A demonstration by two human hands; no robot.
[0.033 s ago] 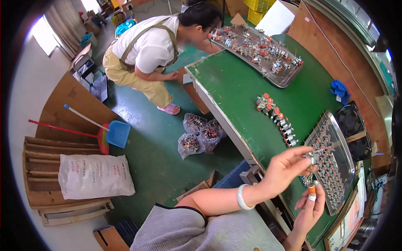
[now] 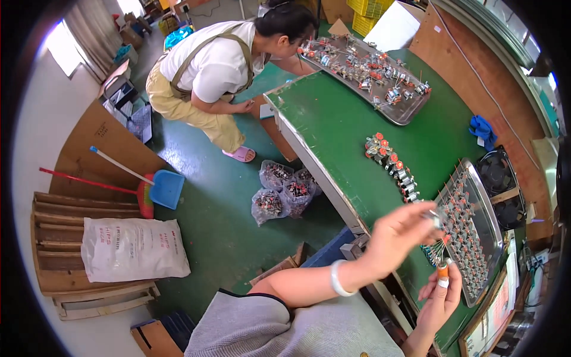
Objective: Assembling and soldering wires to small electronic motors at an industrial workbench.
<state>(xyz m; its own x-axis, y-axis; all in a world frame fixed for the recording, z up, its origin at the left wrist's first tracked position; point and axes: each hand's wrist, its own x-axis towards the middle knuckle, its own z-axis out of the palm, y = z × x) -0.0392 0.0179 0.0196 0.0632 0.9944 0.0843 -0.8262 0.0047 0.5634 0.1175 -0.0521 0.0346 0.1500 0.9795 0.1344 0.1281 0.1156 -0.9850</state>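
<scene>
My left hand (image 2: 394,239), with a white bangle at its wrist, is raised over the table edge, fingers pinched on a small silvery metal part (image 2: 436,219). Motion blurs the part and the fingertips. Below it, my right hand (image 2: 441,296) is closed around a short orange piece (image 2: 442,271), with thin wires (image 2: 439,253) fanning up from it towards the left hand. White tape or wrapping shows at the fingers. Just beyond both hands lies a metal tray (image 2: 497,223) holding rows of small metal parts with red pieces and thin leads.
A curved row of metal parts (image 2: 397,166) stands on the green table (image 2: 333,119). Another loaded tray (image 2: 404,121) lies farther off, near a bending co-worker (image 2: 208,71). Black fans (image 2: 498,172) stand at the right. Filled plastic bags (image 2: 267,205) sit on the floor.
My left hand has shifted slightly left with the metal part, away from the tray, and is now blurred. My right hand has hardly moved.
</scene>
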